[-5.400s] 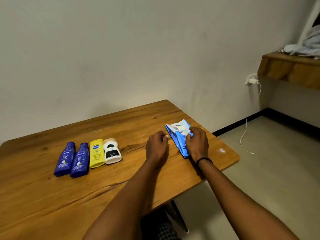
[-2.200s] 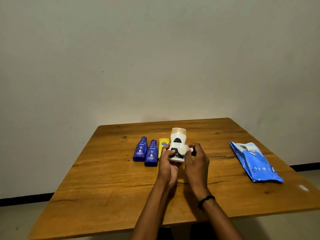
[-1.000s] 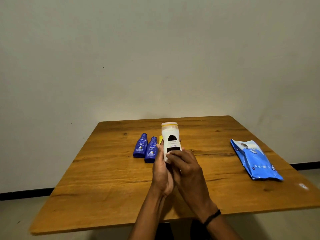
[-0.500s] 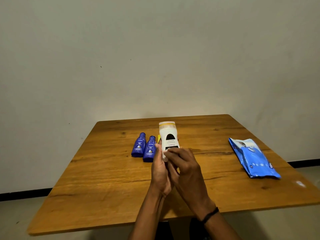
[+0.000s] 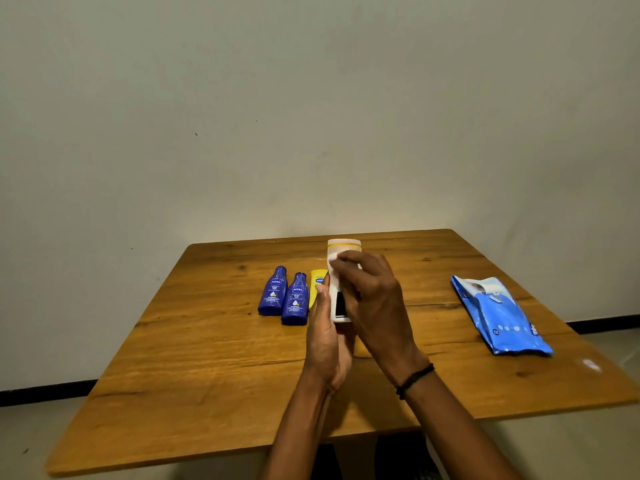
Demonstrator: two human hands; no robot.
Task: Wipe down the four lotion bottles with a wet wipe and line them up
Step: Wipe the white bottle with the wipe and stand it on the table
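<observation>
My left hand (image 5: 325, 337) holds a white lotion bottle (image 5: 337, 296) upright above the table, gripping its lower end. My right hand (image 5: 374, 299) presses a white wet wipe (image 5: 333, 259) against the upper front of that bottle, covering most of it. Two dark blue bottles (image 5: 273, 295) (image 5: 295, 299) lie side by side on the table to the left. A yellow bottle (image 5: 317, 282) lies next to them, partly hidden behind my left hand.
A blue wet wipe pack (image 5: 498, 315) lies on the right side of the wooden table (image 5: 207, 358), its flap open. A plain wall stands just behind the table's far edge. A small white spot (image 5: 588, 363) marks the right front corner.
My right hand has slid the wipe up the white bottle from its lower part to near the cap. The left hand keeps holding the bottle.
</observation>
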